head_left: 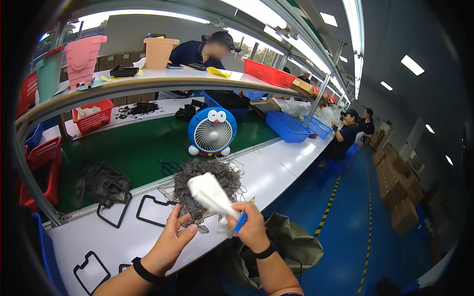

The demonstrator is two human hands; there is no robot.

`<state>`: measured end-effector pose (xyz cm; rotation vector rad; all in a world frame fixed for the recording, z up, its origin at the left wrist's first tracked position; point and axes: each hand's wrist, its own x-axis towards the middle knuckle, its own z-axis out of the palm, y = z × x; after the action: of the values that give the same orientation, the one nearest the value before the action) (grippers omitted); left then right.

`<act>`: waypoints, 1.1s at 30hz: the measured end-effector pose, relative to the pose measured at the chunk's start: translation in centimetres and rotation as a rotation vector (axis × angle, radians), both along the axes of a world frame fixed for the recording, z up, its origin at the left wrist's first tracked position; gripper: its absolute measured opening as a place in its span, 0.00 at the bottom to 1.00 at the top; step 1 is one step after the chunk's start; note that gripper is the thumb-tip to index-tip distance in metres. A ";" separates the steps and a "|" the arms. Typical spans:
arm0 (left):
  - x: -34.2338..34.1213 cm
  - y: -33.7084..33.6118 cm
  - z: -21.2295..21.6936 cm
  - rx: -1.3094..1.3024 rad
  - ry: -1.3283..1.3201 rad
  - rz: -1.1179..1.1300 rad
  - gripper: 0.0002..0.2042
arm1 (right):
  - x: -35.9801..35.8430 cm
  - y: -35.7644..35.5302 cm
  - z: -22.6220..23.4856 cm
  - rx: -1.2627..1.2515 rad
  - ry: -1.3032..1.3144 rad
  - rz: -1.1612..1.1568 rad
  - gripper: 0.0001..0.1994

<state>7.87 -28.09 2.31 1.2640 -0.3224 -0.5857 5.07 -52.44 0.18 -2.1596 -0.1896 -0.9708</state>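
Note:
My right hand (251, 226) is closed around a white, crumpled cloth-like piece (210, 191) and a slim blue pen-like tool (241, 221). The white piece fans out to the upper left, in front of a heap of dark, thin mesh and cords (217, 170) on the white tabletop. My left hand (173, 237) is held just below the heap, its fingers apart and nothing in them. Near it lie black notched frames (148, 217), with another black frame (92, 270) closer to me. Dark mesh fabric (103, 180) lies partly under one frame.
Behind the heap stands a blue character-shaped fan (213, 132) beside a green belt (143, 140). Blue bins (288, 127) and red baskets (94, 116) line the bench. An overhead shelf (148, 81) crosses it. A greenish sack (291, 241) hangs right of my arm. Co-workers (345, 135) sit farther along.

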 end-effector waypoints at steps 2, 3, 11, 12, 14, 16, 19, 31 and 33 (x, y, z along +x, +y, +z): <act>1.0 0.0 -2.3 -0.198 -0.061 0.215 0.40 | -2.7 4.5 0.6 -0.054 0.040 0.223 0.18; 0.5 0.0 -1.4 -0.267 -0.046 0.230 0.40 | -3.5 5.8 0.5 -0.052 0.091 0.267 0.19; -2.5 1.1 -0.2 -0.160 -0.310 0.122 0.39 | -3.4 10.8 -2.6 0.188 0.062 0.307 0.36; -2.3 1.4 0.0 -0.130 -0.325 0.044 0.39 | -3.6 10.5 -2.9 0.156 0.058 0.304 0.38; -1.1 1.8 -1.6 -0.405 -0.143 -0.143 0.39 | -3.4 8.1 -1.5 0.189 0.095 0.147 0.37; -1.1 3.3 -0.1 -0.494 -0.043 -0.182 0.42 | -3.2 6.6 0.8 0.156 0.121 0.117 0.36; -1.1 5.6 -0.1 -0.302 -0.232 -0.226 0.49 | -3.2 7.5 3.2 -0.070 0.164 0.274 0.33; -1.7 7.8 -1.8 0.390 -0.720 -0.136 0.59 | -3.7 12.9 2.0 -0.357 0.178 0.397 0.28; -1.6 7.9 -2.0 0.373 -0.661 -0.133 0.59 | -3.9 13.4 1.5 -0.348 0.143 0.386 0.28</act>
<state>6.31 -20.18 0.33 1.7943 -0.8818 -0.3288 1.21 -39.05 1.69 -2.3700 -0.7220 -0.5911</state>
